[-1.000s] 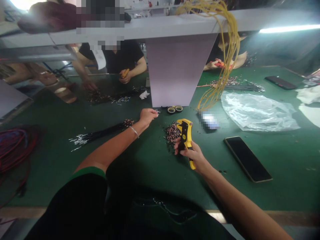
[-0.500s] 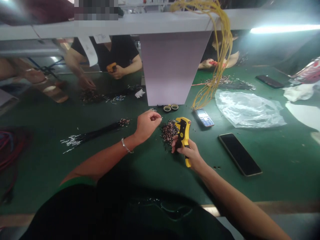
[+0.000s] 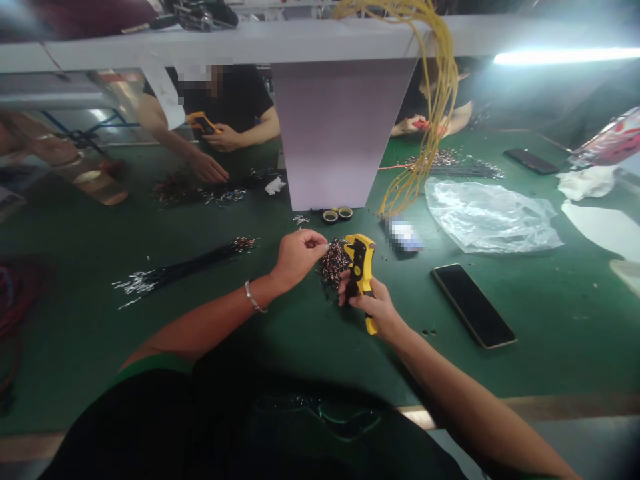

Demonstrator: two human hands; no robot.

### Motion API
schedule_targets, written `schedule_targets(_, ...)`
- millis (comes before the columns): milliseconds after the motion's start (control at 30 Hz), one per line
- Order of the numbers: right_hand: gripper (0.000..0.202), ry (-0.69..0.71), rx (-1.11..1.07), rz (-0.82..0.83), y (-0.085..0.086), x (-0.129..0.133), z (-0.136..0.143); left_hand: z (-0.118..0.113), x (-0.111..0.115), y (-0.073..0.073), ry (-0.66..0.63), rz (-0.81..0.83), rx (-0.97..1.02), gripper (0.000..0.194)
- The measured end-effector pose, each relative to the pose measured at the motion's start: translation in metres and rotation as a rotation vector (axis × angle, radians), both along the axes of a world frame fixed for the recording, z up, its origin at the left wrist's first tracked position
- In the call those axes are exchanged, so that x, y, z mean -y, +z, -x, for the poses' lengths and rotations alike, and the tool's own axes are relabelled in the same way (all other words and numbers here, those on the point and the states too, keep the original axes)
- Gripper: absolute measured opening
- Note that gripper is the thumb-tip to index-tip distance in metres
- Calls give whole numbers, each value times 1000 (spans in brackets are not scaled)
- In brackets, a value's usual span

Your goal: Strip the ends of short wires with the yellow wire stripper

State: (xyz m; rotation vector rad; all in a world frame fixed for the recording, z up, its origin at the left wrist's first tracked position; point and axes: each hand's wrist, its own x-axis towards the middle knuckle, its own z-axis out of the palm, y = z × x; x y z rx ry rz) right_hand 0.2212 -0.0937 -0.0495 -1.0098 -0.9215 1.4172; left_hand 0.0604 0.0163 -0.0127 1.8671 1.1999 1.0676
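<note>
My right hand (image 3: pixel 377 308) is wrapped round the handles of a yellow and black wire stripper (image 3: pixel 361 267), its head pointing up and to the left. My left hand (image 3: pixel 300 257) is closed in a pinch close to the stripper's jaws. What its fingertips hold is too small to make out. Between and below the hands lies a pile of short dark wire offcuts (image 3: pixel 334 263) with coppery ends. To the left, a bundle of black wires (image 3: pixel 185 270) rests on the green table (image 3: pixel 310 353), with silvery ends on one side and coppery ends on the other.
Two black tape rolls (image 3: pixel 337 215) lie by a pale panel (image 3: pixel 333 133). On the right are a smartphone (image 3: pixel 473 305), a keypad phone (image 3: pixel 405 235) and a clear plastic bag (image 3: pixel 493 213). Yellow wires (image 3: pixel 443 100) hang from the shelf. Co-workers handle tools across the table.
My left hand has moved right, closer to the stripper's jaws. The view has shifted slightly. Across the table, a co-worker's hand has moved right over the wires, and their orange tool has lifted.
</note>
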Motion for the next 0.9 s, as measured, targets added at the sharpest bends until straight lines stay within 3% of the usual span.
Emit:
schedule_targets(133, 42, 12, -6, -4, -3, -1, 0, -1, 6, 6, -17, 40, 49, 3)
schedule_targets(300, 42, -4, -2, -4, -6, -1, 0, -6, 20, 15, -31, -126, -47, 6)
schedule_targets(500, 34, -7, 41, -16, -3, -1, -1, -13, 28, 11, -47, -258, -126, 10)
schedule_targets(900, 37, 2, 49, -29, -5, 1, -2, -20, 25, 15, 13, -200, -105, 9)
